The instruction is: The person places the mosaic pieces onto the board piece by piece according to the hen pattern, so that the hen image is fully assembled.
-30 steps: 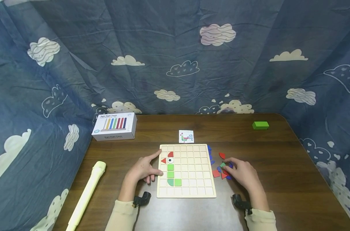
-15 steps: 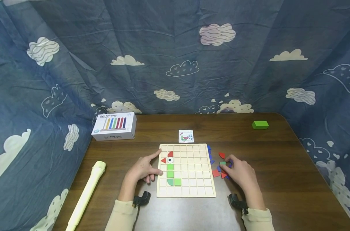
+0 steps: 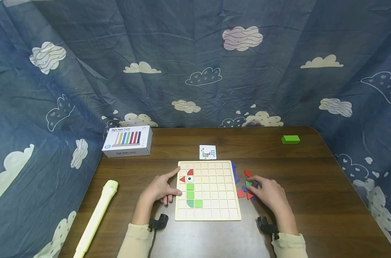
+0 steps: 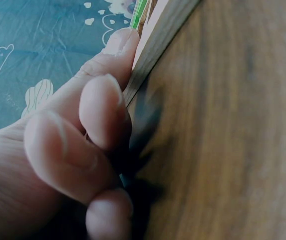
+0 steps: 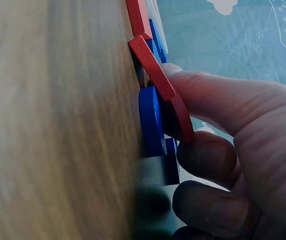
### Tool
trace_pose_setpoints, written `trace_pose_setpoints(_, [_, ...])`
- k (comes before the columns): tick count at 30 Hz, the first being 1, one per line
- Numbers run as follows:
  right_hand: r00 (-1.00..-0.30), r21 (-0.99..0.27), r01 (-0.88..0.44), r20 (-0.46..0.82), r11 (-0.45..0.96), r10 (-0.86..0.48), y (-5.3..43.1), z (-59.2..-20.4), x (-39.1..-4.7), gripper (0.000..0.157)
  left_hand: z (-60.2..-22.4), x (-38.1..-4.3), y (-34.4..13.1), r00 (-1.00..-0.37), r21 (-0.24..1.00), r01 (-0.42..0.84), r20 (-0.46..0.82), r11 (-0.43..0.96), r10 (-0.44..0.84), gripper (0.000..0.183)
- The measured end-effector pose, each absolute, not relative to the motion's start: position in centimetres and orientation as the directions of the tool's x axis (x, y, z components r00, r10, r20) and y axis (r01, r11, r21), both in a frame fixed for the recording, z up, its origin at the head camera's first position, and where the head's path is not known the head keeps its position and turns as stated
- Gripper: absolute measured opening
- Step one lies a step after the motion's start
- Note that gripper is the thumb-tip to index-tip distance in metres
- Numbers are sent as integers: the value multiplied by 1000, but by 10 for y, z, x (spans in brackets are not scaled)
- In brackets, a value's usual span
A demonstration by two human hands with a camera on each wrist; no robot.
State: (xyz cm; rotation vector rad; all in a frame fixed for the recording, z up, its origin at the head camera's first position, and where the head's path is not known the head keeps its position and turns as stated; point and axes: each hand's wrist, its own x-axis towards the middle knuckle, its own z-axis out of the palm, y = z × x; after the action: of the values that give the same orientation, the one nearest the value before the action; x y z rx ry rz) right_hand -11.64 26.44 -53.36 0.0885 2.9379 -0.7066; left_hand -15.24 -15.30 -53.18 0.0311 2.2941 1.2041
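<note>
A pale wooden grid board [image 3: 215, 215] lies flat on the table. On its left side are a red quarter-round [image 3: 190, 172], an eye tile [image 3: 190, 178], a red triangle [image 3: 182, 179], several green squares [image 3: 190, 186] and a green quarter-round [image 3: 190, 203]. My left hand [image 3: 158, 188] rests at the board's left edge, its thumb and index finger spread and touching it. Right of the board, my right hand [image 3: 271, 192] pinches a small green piece [image 3: 248, 183] between thumb and index finger, low in a loose pile. In the right wrist view, red [image 5: 155, 70] and blue pieces [image 5: 151, 120] hide it.
A picture card [image 3: 207, 152] lies beyond the board. Blue pieces [image 3: 234, 170] line its right edge; red pieces [image 3: 241, 193] lie nearby. At back left stands a white box [image 3: 127, 141], at back right a green block [image 3: 290, 139]. A pale yellow rod [image 3: 97, 216] lies left.
My right hand's thumb and index finger parted around the green piece half a second ago and have come together on it again. The left hand and the board have stayed put.
</note>
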Motion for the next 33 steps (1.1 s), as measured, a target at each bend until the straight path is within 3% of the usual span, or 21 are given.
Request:
trace_pose_setpoints(10, [-996, -422, 49, -94, 905, 10, 264, -536, -115, 33, -534, -151, -154, -856, 769, -208, -442, 604, 267, 101])
trace_pose_setpoints(18, [-1000, -461, 0, -15, 887, -8, 258, -527, -111, 38, -534, -150, -153, -856, 767, -212, -445, 606, 264, 101])
trace_pose_setpoints(28, [-950, -472, -312, 150, 825, -274, 198, -510, -101, 24, -534, -152, -153, -851, 767, -221, -454, 602, 265, 102])
trace_pose_setpoints(33, [-910, -474, -397, 96, 786, -403, 165, -511, -95, 18, -532, -152, -152, -855, 765, -217, -449, 607, 261, 102])
